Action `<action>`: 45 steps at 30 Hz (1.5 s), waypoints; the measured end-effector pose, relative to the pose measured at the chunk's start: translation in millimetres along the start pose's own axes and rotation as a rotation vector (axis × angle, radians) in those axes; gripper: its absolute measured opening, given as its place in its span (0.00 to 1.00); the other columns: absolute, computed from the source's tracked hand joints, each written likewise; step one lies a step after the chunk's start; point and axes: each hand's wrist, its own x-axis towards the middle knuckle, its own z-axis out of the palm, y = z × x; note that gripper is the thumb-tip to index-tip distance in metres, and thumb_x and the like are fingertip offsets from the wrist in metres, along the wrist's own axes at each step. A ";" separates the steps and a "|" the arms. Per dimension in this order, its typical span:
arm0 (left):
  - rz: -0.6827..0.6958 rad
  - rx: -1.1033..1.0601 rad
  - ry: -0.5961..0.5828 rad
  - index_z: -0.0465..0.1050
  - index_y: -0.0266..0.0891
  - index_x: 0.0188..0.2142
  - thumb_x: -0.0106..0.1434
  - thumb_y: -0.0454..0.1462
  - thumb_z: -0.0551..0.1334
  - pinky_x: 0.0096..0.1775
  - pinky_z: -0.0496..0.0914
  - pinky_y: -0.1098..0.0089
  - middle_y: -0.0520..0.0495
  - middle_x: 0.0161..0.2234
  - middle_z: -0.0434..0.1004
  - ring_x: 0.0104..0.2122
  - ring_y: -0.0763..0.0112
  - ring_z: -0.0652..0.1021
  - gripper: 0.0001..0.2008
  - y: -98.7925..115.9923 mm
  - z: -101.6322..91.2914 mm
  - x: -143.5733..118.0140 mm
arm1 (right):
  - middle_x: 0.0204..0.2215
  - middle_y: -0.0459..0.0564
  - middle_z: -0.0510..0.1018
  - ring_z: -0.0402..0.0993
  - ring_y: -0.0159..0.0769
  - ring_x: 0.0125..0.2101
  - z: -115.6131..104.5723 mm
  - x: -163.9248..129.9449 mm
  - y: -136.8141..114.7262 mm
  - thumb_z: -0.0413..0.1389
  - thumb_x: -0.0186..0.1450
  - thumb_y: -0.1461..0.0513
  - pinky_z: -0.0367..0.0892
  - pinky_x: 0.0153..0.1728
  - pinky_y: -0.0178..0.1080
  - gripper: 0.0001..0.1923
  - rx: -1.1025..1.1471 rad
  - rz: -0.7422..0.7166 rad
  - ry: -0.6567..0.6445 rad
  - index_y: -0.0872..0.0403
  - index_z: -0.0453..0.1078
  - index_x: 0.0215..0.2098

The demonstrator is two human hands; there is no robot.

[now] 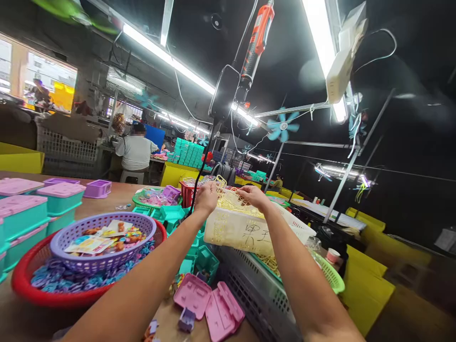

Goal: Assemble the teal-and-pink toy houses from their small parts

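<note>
At the far side of a white plastic basket (235, 230) full of thin pale yellow plastic pieces (237, 202), both of my hands are raised. My left hand (206, 196) is closed in a pinch at the basket's left end, and a yellow loop-shaped plastic piece (221, 180) sticks up at its fingertips. Over the pieces, my right hand (253, 196) has its fingers bent and drawn together. Whatever lies between those fingers is too small to make out. Dark handwriting marks the basket's near wall, and a grey crate (245, 275) stands beneath it.
On the left, a purple basket (103, 261) of small parts sits in a red basket (26, 280). Teal boxes with pink lids (23, 213) are stacked beside them. Pink trays (194, 294) lie in front. An electric screwdriver (256, 42) hangs overhead. A person (136, 149) sits farther back.
</note>
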 end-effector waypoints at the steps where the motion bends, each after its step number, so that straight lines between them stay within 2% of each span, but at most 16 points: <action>1: -0.008 -0.008 -0.002 0.75 0.39 0.34 0.68 0.42 0.54 0.42 0.71 0.67 0.41 0.33 0.81 0.39 0.62 0.79 0.14 2.3 0.5 -0.4 | 0.20 0.45 0.76 0.70 0.25 0.17 -0.3 -3.2 -2.3 0.62 0.63 0.55 0.59 0.18 0.27 0.12 0.007 -0.007 0.014 0.57 0.71 0.32; 3: -0.026 -0.034 -0.005 0.75 0.39 0.34 0.67 0.42 0.55 0.41 0.71 0.66 0.41 0.33 0.81 0.39 0.62 0.79 0.13 7.3 1.6 -0.8 | 0.20 0.45 0.75 0.69 0.25 0.17 -1.3 -9.0 -7.5 0.61 0.63 0.58 0.60 0.18 0.27 0.10 0.017 -0.021 0.045 0.57 0.70 0.31; 8: -0.052 -0.133 -0.045 0.76 0.38 0.35 0.66 0.42 0.57 0.40 0.72 0.66 0.42 0.33 0.81 0.38 0.62 0.79 0.12 21.1 0.7 -5.2 | 0.22 0.44 0.75 0.66 0.24 0.18 -4.7 -19.9 -23.2 0.58 0.65 0.60 0.60 0.18 0.27 0.06 0.025 -0.077 0.127 0.56 0.68 0.36; 11: -0.064 -0.214 -0.092 0.77 0.37 0.35 0.64 0.43 0.58 0.39 0.72 0.66 0.43 0.32 0.81 0.37 0.62 0.79 0.13 30.2 -6.1 -16.1 | 0.19 0.41 0.71 0.62 0.22 0.16 -6.1 -28.1 -31.3 0.59 0.62 0.63 0.58 0.17 0.27 0.05 -0.009 -0.124 0.120 0.56 0.68 0.32; 16: -0.099 -0.385 -0.224 0.77 0.36 0.39 0.60 0.46 0.63 0.37 0.72 0.69 0.45 0.35 0.81 0.36 0.64 0.79 0.16 49.0 -22.8 -55.6 | 0.19 0.39 0.68 0.59 0.22 0.17 -1.3 -59.9 -44.1 0.61 0.58 0.63 0.55 0.18 0.28 0.05 -0.072 -0.197 0.095 0.56 0.69 0.30; 21: -0.253 -0.544 -0.322 0.75 0.36 0.42 0.60 0.45 0.63 0.31 0.71 0.73 0.45 0.37 0.81 0.33 0.68 0.79 0.16 65.2 -36.9 -106.3 | 0.24 0.42 0.70 0.63 0.25 0.20 18.7 -114.9 -50.9 0.56 0.61 0.56 0.60 0.21 0.30 0.10 -0.018 -0.267 0.086 0.55 0.70 0.34; 26: -0.401 -0.640 -0.303 0.75 0.35 0.41 0.64 0.39 0.57 0.34 0.73 0.70 0.43 0.36 0.81 0.34 0.67 0.80 0.12 55.4 -55.2 -156.2 | 0.22 0.42 0.69 0.62 0.28 0.22 52.8 -171.9 -25.4 0.55 0.63 0.55 0.58 0.23 0.31 0.11 0.055 -0.264 0.094 0.54 0.72 0.35; 28: -0.444 -0.663 -0.307 0.76 0.34 0.40 0.63 0.38 0.58 0.35 0.73 0.70 0.43 0.36 0.81 0.35 0.67 0.80 0.11 45.9 -66.6 -172.5 | 0.22 0.42 0.70 0.62 0.28 0.23 67.5 -188.5 -8.6 0.54 0.64 0.56 0.57 0.24 0.32 0.10 0.060 -0.240 0.139 0.54 0.72 0.35; 30: -0.466 -0.670 -0.371 0.77 0.34 0.39 0.62 0.38 0.61 0.37 0.72 0.72 0.43 0.36 0.81 0.36 0.68 0.79 0.10 36.8 -78.3 -184.7 | 0.25 0.45 0.72 0.65 0.30 0.26 81.5 -199.8 6.3 0.53 0.65 0.55 0.61 0.28 0.32 0.12 0.118 -0.207 0.141 0.54 0.73 0.36; 32: -0.459 -0.619 -0.452 0.77 0.35 0.38 0.62 0.38 0.63 0.38 0.71 0.72 0.45 0.34 0.80 0.35 0.69 0.79 0.09 29.6 -87.3 -192.9 | 0.28 0.47 0.74 0.68 0.32 0.30 94.3 -206.0 16.1 0.50 0.68 0.52 0.64 0.32 0.33 0.17 0.232 -0.184 0.058 0.55 0.73 0.36; 34: -0.445 -0.532 -0.477 0.77 0.35 0.35 0.62 0.39 0.63 0.35 0.70 0.72 0.47 0.31 0.79 0.31 0.70 0.77 0.09 25.2 -92.7 -198.4 | 0.29 0.47 0.73 0.68 0.32 0.30 105.6 -209.1 20.2 0.48 0.68 0.48 0.65 0.33 0.33 0.20 0.318 -0.169 -0.039 0.55 0.72 0.35; 36: -0.427 -0.474 -0.469 0.77 0.34 0.31 0.61 0.39 0.64 0.33 0.69 0.73 0.48 0.28 0.78 0.29 0.71 0.76 0.08 23.8 -95.8 -202.7 | 0.28 0.45 0.72 0.67 0.31 0.29 114.9 -210.6 21.0 0.53 0.65 0.46 0.65 0.32 0.33 0.20 0.376 -0.156 -0.097 0.55 0.70 0.34; 38: -0.423 -0.493 -0.449 0.77 0.34 0.31 0.57 0.37 0.68 0.34 0.70 0.72 0.48 0.30 0.78 0.30 0.70 0.76 0.07 24.9 -98.4 -207.1 | 0.27 0.44 0.71 0.66 0.30 0.28 122.1 -211.9 21.4 0.59 0.61 0.46 0.64 0.31 0.32 0.19 0.472 -0.132 -0.121 0.54 0.69 0.33; 40: -0.445 -0.630 -0.374 0.77 0.36 0.38 0.56 0.37 0.69 0.38 0.72 0.71 0.48 0.35 0.79 0.34 0.68 0.78 0.11 27.1 -100.7 -212.3 | 0.26 0.43 0.71 0.66 0.29 0.27 128.1 -213.3 23.2 0.61 0.59 0.47 0.65 0.30 0.32 0.19 0.629 -0.085 -0.134 0.54 0.67 0.32; 42: -0.510 -0.862 -0.281 0.75 0.39 0.47 0.59 0.40 0.67 0.43 0.74 0.66 0.46 0.41 0.80 0.39 0.65 0.79 0.17 28.3 -101.2 -218.5 | 0.26 0.42 0.71 0.66 0.28 0.25 134.4 -215.2 26.0 0.62 0.59 0.48 0.65 0.30 0.32 0.18 0.765 -0.028 -0.148 0.53 0.66 0.31; 45: -0.665 -1.121 -0.251 0.72 0.37 0.52 0.65 0.45 0.60 0.50 0.73 0.58 0.41 0.46 0.79 0.47 0.59 0.79 0.20 25.3 -96.9 -227.7 | 0.28 0.43 0.73 0.68 0.29 0.27 144.7 -219.7 29.0 0.62 0.59 0.48 0.67 0.33 0.33 0.18 0.821 0.001 -0.145 0.53 0.66 0.31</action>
